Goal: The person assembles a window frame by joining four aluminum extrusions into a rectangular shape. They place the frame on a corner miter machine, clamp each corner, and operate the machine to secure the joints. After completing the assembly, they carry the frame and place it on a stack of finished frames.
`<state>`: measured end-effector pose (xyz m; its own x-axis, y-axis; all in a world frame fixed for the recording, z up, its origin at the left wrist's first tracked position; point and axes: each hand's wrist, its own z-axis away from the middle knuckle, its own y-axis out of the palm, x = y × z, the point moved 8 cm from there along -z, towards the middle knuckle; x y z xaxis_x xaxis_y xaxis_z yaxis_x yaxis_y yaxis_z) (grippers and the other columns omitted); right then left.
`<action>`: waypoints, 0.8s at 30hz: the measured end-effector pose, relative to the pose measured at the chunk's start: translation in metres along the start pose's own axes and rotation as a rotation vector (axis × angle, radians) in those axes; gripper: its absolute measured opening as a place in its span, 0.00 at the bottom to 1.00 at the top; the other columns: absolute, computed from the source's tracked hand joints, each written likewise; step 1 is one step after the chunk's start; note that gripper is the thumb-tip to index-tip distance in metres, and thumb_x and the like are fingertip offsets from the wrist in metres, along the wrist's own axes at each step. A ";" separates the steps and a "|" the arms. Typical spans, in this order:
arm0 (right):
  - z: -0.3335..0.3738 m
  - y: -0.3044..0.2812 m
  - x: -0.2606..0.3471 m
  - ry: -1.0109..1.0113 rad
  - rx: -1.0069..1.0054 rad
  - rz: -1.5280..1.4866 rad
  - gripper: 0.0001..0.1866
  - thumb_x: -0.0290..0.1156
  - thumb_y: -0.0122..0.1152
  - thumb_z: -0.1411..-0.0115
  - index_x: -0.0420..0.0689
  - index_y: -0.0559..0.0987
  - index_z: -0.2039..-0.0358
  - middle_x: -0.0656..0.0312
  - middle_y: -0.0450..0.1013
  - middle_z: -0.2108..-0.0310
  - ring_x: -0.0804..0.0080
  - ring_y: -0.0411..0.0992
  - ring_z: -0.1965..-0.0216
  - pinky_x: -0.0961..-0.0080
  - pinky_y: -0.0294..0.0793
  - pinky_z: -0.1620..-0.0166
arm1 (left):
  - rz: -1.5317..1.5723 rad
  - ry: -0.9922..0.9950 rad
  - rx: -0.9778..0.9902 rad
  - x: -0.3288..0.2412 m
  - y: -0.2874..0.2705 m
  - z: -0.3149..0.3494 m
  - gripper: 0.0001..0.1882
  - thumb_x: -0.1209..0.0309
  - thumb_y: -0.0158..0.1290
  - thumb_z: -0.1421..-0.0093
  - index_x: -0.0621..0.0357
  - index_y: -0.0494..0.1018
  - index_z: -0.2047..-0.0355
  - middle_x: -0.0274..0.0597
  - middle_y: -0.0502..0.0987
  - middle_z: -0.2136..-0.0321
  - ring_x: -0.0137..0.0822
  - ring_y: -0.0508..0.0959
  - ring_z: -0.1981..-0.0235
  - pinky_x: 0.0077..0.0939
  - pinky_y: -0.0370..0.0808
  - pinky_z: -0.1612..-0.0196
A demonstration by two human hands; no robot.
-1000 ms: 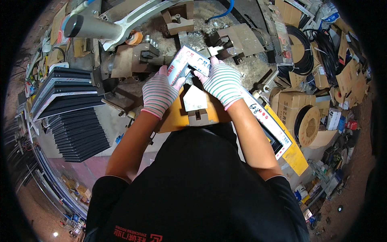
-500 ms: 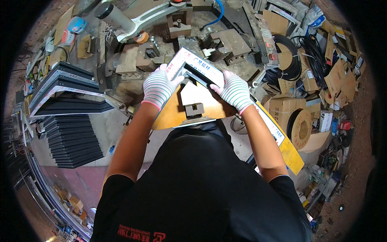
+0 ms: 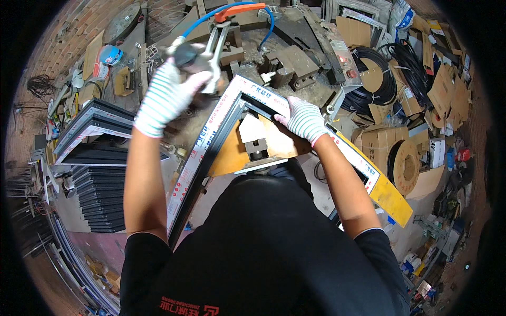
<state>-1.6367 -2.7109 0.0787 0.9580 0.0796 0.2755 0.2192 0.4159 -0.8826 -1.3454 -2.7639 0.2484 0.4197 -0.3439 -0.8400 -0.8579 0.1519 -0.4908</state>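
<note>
A corner-shaped metal profile frame [image 3: 196,158], dark inside with printed white film on its face, lies over an orange-yellow plate [image 3: 224,160] in front of me. My right hand [image 3: 304,120], in a striped white glove, grips the frame's right leg near the corner, thumb on the inner edge. My left hand [image 3: 167,97], gloved alike and slightly blurred, is wrapped round a grey cylinder with a dark cap [image 3: 185,55] on a metal lever arm [image 3: 216,45]. An orange piece [image 3: 240,10] and a blue hose [image 3: 203,20] are at the arm's far end. Inside the corner sits a pale pointed block [image 3: 254,129].
Steel clamp blocks [image 3: 295,66] stand on the machine bed beyond the corner. At left is a stack of dark profile frames [image 3: 103,197]. Coiled black hose [image 3: 377,76], cardboard boxes [image 3: 379,142] and a spool [image 3: 405,167] crowd the right. A control box [image 3: 345,60] stands at the far right.
My left hand has left the frame's corner and moved up and left to the grey cylinder. The lever arm has swung nearer. My right hand stays on the frame.
</note>
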 end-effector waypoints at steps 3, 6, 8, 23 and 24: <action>0.001 0.000 -0.001 -0.007 -0.020 0.006 0.35 0.60 0.66 0.42 0.43 0.77 0.48 0.44 0.80 0.55 0.44 0.79 0.52 0.53 0.77 0.49 | -0.180 -0.022 -0.037 -0.008 0.042 -0.002 0.20 0.70 0.66 0.38 0.59 0.77 0.47 0.40 0.85 0.56 0.33 0.83 0.53 0.29 0.78 0.45; 0.003 -0.001 -0.001 -0.020 -0.043 -0.025 0.34 0.60 0.66 0.42 0.43 0.77 0.50 0.44 0.80 0.54 0.44 0.79 0.52 0.53 0.77 0.48 | -0.055 -0.096 -0.079 -0.003 0.053 -0.018 0.17 0.66 0.66 0.39 0.63 0.80 0.54 0.44 0.86 0.59 0.33 0.85 0.59 0.29 0.81 0.51; 0.004 -0.002 0.000 -0.028 -0.069 -0.030 0.34 0.60 0.66 0.43 0.42 0.77 0.51 0.44 0.80 0.54 0.44 0.79 0.52 0.53 0.77 0.48 | -0.160 -0.052 -0.052 -0.007 0.058 -0.024 0.19 0.64 0.67 0.40 0.63 0.80 0.54 0.44 0.86 0.60 0.34 0.85 0.60 0.29 0.80 0.51; -0.015 0.007 -0.005 -0.137 0.067 -0.036 0.37 0.54 0.73 0.48 0.32 0.75 0.54 0.38 0.79 0.65 0.39 0.79 0.59 0.54 0.77 0.52 | -0.587 -0.787 0.290 0.141 0.092 0.145 0.42 0.39 0.67 0.48 0.67 0.74 0.51 0.60 0.83 0.61 0.54 0.84 0.58 0.40 0.80 0.51; -0.017 0.009 -0.007 -0.126 0.096 -0.020 0.37 0.54 0.74 0.48 0.31 0.75 0.54 0.38 0.79 0.66 0.39 0.79 0.59 0.54 0.77 0.53 | -0.603 -0.766 0.338 0.147 0.094 0.143 0.41 0.39 0.66 0.47 0.67 0.74 0.50 0.60 0.83 0.62 0.54 0.84 0.58 0.40 0.80 0.51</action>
<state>-1.6387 -2.7229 0.0627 0.9217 0.1809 0.3431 0.2132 0.5027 -0.8378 -1.3219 -2.6673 0.0457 0.9304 0.2156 -0.2965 -0.3638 0.4427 -0.8195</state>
